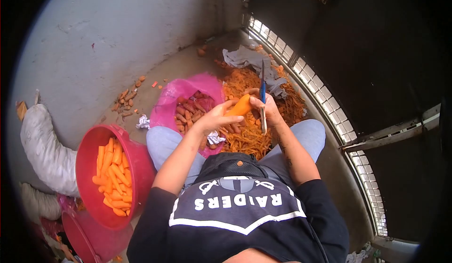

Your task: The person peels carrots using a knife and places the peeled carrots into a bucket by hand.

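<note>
A peeled orange carrot [240,106] lies across my left hand [217,116], whose fingers and thumb are closed around it. My right hand [268,110] grips a long, narrow tool [262,89] with a blue middle, a dark pointed upper end and a pale lower end; its exact kind is unclear. The right thumb is close to the carrot's upper end. Below both hands is a heap of orange peelings [245,143]. Left of it, a pink plastic sack [165,104] gapes open, with unpeeled carrots [189,110] inside.
On the left stands a red bucket [145,161] holding peeled carrots [113,176]. Another pinkish bucket [101,239] and a stuffed white sack [44,145] are beside it. Loose carrots [126,99] lie near the wall. A grey cloth [254,60] rests on peelings by the dark gate [372,65].
</note>
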A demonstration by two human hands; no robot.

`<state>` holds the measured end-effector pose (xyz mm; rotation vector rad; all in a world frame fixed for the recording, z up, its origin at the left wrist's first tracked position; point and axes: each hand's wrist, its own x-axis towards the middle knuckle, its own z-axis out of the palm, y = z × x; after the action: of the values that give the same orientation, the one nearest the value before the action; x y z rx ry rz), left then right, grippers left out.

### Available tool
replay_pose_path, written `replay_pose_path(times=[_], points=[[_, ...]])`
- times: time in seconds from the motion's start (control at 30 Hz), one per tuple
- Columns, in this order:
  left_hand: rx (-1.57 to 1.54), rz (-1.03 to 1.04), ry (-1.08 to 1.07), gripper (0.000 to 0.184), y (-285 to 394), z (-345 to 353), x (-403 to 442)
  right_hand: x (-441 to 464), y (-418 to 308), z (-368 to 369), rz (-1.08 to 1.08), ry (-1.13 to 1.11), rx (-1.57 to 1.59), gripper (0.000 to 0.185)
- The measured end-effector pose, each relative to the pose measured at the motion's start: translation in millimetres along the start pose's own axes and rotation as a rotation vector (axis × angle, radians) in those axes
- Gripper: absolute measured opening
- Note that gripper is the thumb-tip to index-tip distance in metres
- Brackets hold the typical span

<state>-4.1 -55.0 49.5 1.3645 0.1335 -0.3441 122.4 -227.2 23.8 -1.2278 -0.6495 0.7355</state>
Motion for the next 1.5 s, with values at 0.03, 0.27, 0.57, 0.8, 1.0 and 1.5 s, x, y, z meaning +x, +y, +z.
replay_pose_path(times=[0.03,0.27,0.57,0.8,1.0,1.5], points=[[0.216,0.176,0.047,0.044,-7,1,11,-1,-4,8,-0.033,0.010,-0.083,0.047],[1.501,0.611,0.764,0.037,29,-14,29,-13,1,-7,-0.019,0.162,-0.031,0.048],[1.704,0.731,0.888,0.031,37,-28,43,-29,2,21,0.044,0.025,-0.057,0.053],[1.831,0.807,0.935,0.025,35,-27,49,-19,11,16,0.098,-0.010,-0.009,0.053],[1.838,0.817,0.963,0.022,35,-25,49,-16,9,14,0.186,-0.009,-0.022,0.058],[1.872,0.814,1.013,0.019,25,-31,52,-11,9,27,0.332,0.109,-0.018,0.061]])
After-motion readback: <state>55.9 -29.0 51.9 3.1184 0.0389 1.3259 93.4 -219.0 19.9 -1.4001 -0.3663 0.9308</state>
